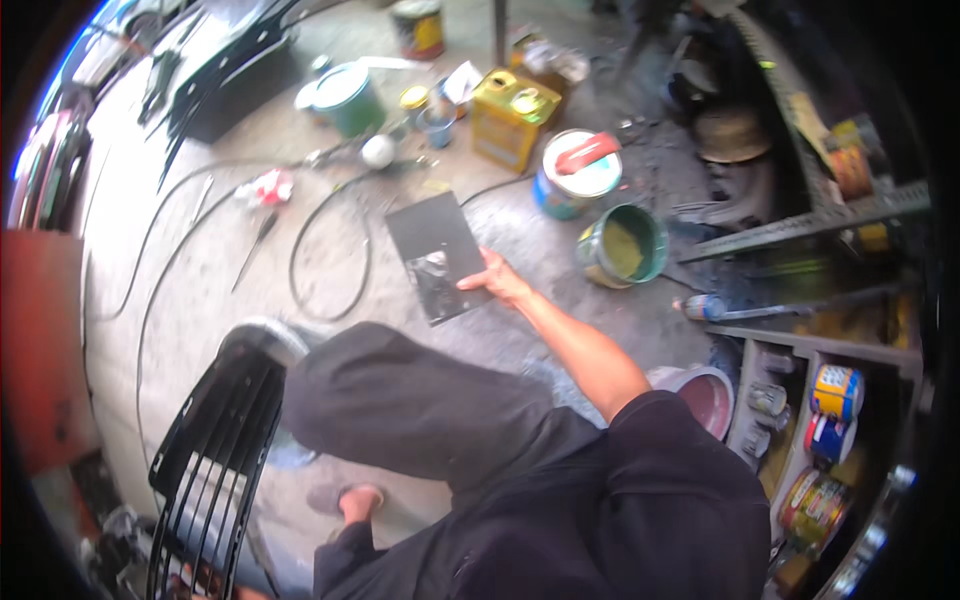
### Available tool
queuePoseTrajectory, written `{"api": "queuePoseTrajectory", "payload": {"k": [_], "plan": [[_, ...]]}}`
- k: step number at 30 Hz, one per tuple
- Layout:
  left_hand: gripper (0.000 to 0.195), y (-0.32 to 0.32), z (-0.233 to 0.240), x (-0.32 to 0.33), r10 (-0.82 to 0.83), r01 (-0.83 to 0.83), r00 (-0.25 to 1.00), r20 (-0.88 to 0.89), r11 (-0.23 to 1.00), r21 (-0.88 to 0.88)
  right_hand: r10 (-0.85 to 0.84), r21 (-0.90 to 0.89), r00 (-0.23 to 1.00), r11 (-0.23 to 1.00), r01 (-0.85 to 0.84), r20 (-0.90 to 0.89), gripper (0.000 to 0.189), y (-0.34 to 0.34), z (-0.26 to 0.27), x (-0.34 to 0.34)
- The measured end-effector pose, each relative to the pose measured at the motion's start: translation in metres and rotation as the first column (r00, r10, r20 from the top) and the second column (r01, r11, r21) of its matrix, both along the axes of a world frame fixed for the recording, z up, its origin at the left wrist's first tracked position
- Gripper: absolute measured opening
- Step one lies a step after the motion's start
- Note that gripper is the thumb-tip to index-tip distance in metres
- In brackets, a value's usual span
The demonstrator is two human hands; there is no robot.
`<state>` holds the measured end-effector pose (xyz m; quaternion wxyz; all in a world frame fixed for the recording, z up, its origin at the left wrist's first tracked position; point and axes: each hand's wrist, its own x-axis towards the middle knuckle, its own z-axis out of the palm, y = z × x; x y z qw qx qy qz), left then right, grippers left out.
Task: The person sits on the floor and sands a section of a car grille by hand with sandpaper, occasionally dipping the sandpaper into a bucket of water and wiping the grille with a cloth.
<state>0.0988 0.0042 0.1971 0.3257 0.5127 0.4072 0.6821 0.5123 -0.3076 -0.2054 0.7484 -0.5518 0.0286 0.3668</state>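
Observation:
My right hand [499,279] grips a dark grey rectangular sheet [431,225] by its right edge, thumb lying on top. A glossy crumpled-looking patch shows on the lower part of the sheet, which is held above the concrete floor. At the lower left, my left hand [204,583] is partly hidden behind the slats of a black plastic car grille [214,450] and holds its near end. The grille stands tilted beside my bent knee. Its far end lies near a rounded object covered in clear wrap [262,334], whose kind I cannot tell.
A black hose [292,262] loops over the floor [225,292]. Ahead are a yellow rectangular can [504,135], a paint tin [559,191] with a red block [587,154] on its lid, and an open green bucket [600,251]. Shelving [806,345] with tins flanks my right; a pink-lined tub [709,401] stands nearby.

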Motion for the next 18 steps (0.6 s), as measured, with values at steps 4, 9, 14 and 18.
{"api": "queuePoseTrajectory", "payload": {"k": [4,9,14,18], "plan": [[0.04,0.031,-0.029,-0.026,-0.075,0.071,0.995,0.063,0.996,0.062,-0.256,0.149,0.912,0.964,0.219,0.321,0.066,-0.051,0.09,0.07],[0.036,0.025,-0.026,-0.02,-0.172,0.159,0.977,0.129,0.982,0.102,-0.547,0.112,0.684,0.813,0.571,0.483,0.07,-0.147,0.212,0.146],[0.036,0.012,-0.017,0.001,-0.111,0.088,0.982,0.154,0.985,0.15,-0.799,0.282,0.337,0.517,0.809,0.498,0.072,-0.245,0.301,0.193],[0.033,0.009,-0.024,-0.002,-0.137,0.107,0.974,0.182,0.98,0.165,-0.782,0.21,0.096,0.28,0.937,0.616,0.088,-0.36,0.344,0.252]]}}
